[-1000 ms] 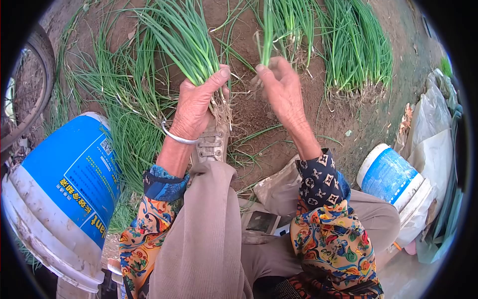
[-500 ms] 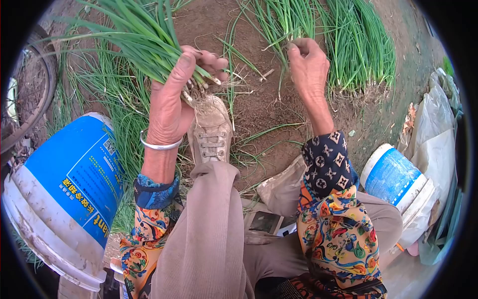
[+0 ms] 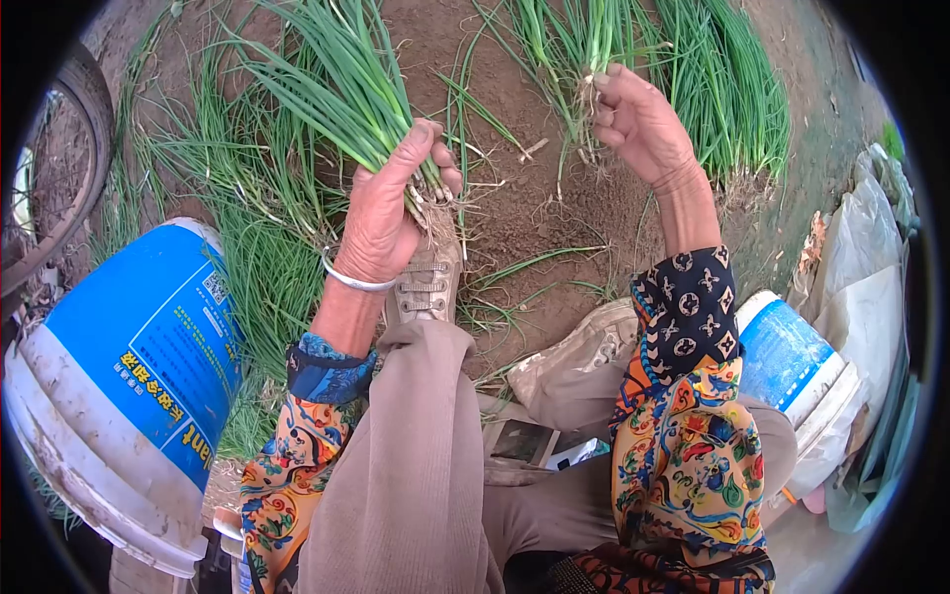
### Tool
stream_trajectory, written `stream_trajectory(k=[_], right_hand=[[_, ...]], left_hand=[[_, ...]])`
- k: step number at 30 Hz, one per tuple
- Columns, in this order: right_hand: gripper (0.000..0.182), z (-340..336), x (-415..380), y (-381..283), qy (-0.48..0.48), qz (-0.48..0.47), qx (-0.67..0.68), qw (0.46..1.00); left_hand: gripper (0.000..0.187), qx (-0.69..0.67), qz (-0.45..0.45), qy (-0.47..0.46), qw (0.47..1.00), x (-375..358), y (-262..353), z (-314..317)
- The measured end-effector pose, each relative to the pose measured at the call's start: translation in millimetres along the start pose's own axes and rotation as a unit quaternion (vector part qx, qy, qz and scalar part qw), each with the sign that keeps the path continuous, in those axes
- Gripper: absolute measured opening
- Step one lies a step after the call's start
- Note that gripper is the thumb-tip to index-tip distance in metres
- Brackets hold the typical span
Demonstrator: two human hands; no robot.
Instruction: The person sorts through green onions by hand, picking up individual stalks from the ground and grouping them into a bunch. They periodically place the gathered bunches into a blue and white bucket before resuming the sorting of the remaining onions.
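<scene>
My left hand [image 3: 396,193], with a pale bracelet at its wrist, is closed round a bunch of green onions [image 3: 356,84]. Their leaves point up and to the left, and the roots stick out past my fingers above a shoe. At the upper right, my right hand [image 3: 648,124] pinches a few green onions [image 3: 598,40] by thumb and fingertips close to their roots. More green onions [image 3: 722,89] lie in a thick pile just to the right of that hand.
Loose green onions [image 3: 267,277] are strewn over the soil at left. A blue and white bucket [image 3: 129,346] leans at left, below a bicycle wheel [image 3: 94,148]. Another bucket [image 3: 787,346] and plastic sheeting [image 3: 861,257] are at right. My shoe [image 3: 426,277] rests between my hands.
My left hand has moved right and slightly down with its bunch. My right hand has shifted right, and stalks with roots now show at its fingertips.
</scene>
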State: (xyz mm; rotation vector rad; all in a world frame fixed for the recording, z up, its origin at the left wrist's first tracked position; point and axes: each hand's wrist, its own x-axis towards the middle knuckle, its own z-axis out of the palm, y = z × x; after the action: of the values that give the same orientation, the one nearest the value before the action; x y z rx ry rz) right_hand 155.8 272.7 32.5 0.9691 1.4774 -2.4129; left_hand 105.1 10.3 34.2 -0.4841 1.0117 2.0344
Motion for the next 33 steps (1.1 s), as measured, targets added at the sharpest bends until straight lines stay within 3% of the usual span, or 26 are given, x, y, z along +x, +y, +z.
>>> stream_trajectory(k=[5, 8, 14, 16, 20, 22, 25, 26, 28, 31, 33], right_hand=[[0.008, -4, -1, 20, -0.028, 0.037, 0.091, 0.995], [0.007, 14, -2, 20, 0.073, 0.054, 0.116, 0.989], [0.012, 24, 23, 26, 0.127, 0.07, 0.088, 0.985], [0.015, 46, 9, 24, 0.107, 0.022, -0.166, 0.98], [0.029, 102, -35, 38, -0.05, -0.056, -0.512, 0.856], [0.034, 109, -43, 57, -0.049, -0.195, -0.554, 0.808], [0.033, 94, -40, 39, -0.07, -0.133, -0.504, 0.851], [0.032, 87, -39, 32, -0.001, -0.091, -0.518, 0.85], [0.032, 67, -32, 24, 0.159, -0.096, -0.553, 0.812], [0.03, 24, -22, 36, 0.235, -0.053, -0.643, 0.727], [0.028, 10, -23, 38, 0.211, 0.003, -0.551, 0.807]], left_hand=[[0.017, 0.039, -0.029, -0.008, 0.999, 0, -4, -3], [0.018, 0.056, -0.034, -0.009, 0.998, 1, -6, -3], [0.022, 0.082, -0.011, -0.005, 0.997, 2, -9, -1], [0.024, 0.104, 0.012, 0.005, 0.994, 3, -8, -1], [0.026, 0.159, 0.044, 0.014, 0.986, 4, -3, 4], [0.027, 0.17, 0.042, 0.012, 0.984, 3, -2, 2], [0.028, 0.182, 0.033, 0.002, 0.983, 3, -1, -3], [0.028, 0.178, 0.029, 0.012, 0.984, 2, 1, -3], [0.027, 0.172, 0.019, 0.031, 0.984, 1, 2, 0], [0.025, 0.128, 0.037, 0.024, 0.991, 6, -5, -4], [0.024, 0.13, 0.03, 0.026, 0.991, 5, -4, -6]])
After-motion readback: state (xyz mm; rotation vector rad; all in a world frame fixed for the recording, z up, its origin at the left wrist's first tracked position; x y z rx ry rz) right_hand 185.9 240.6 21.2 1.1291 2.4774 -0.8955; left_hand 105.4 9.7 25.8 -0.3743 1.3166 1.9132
